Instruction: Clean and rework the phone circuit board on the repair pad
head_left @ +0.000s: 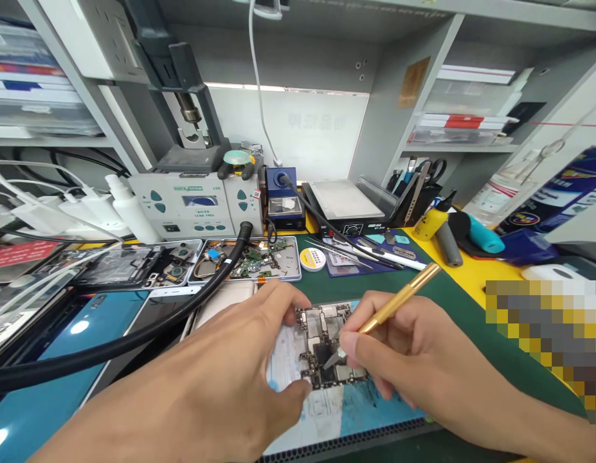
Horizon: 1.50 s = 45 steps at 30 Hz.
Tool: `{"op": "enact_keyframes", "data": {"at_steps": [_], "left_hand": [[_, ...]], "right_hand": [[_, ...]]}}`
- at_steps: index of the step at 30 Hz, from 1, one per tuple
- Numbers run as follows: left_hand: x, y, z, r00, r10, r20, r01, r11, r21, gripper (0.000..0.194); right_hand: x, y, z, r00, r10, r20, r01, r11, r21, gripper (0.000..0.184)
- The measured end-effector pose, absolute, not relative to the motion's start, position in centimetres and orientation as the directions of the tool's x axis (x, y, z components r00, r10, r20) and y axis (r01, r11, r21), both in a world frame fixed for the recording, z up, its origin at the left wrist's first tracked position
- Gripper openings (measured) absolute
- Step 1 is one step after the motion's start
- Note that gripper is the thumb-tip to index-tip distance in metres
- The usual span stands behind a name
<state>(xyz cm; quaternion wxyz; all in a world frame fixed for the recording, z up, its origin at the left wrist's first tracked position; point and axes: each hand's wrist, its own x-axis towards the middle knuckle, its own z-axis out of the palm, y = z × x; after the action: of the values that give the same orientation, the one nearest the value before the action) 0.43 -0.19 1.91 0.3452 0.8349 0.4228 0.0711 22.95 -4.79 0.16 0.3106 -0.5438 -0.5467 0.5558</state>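
A phone circuit board (329, 344) lies on a blue and white work pad (321, 415) in front of me. My left hand (240, 373) grips the board's left side, the thumb at its lower left corner and a fingertip at the upper left. In my right hand (398, 341) is a craft knife (398, 299) with a gold handle, pinched like a pen. Its grey blade points down and left onto the dark square chip (326, 360) in the board's lower middle. My right fingers cover part of the board's right edge.
A black hose (182, 328) arcs from the hot-air station (201, 206) across the left side, over several phones (76, 366). Behind the board are a tray of small parts (283, 260), a round tin (312, 259), tweezers (336, 252) and a heating plate (348, 202). A yellow bottle (431, 218) stands at right.
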Motion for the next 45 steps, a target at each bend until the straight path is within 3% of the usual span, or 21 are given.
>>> {"op": "enact_keyframes", "data": {"at_steps": [6,15,25,34,45], "left_hand": [[0.2,-0.6,-0.6,0.562,0.824,-0.08,0.697,-0.419,0.583,0.04],[0.6,-0.1,2.5,0.587,0.773,-0.242,0.747,-0.401,0.53,0.036],[0.7,-0.1,2.9,0.574,0.77,-0.28,0.762,-0.377,0.527,0.033],[0.4,-0.2,2.7,0.606,0.767,-0.212,0.717,-0.41,0.564,0.032],[0.7,-0.2,3.2,0.584,0.761,-0.282,0.757,-0.385,0.529,0.033]], "right_hand": [[22.9,-4.8,0.3,-0.222,0.94,-0.259,0.252,-0.201,-0.947,0.021],[22.9,-4.9,0.3,-0.218,0.945,-0.244,0.275,-0.18,-0.944,0.025],[22.9,-4.9,0.3,-0.219,0.947,-0.236,0.263,-0.176,-0.949,0.026],[22.7,-4.6,0.6,-0.213,0.948,-0.238,0.269,-0.177,-0.947,0.026],[22.9,-4.7,0.5,-0.224,0.943,-0.247,0.261,-0.186,-0.947,0.025]]}}
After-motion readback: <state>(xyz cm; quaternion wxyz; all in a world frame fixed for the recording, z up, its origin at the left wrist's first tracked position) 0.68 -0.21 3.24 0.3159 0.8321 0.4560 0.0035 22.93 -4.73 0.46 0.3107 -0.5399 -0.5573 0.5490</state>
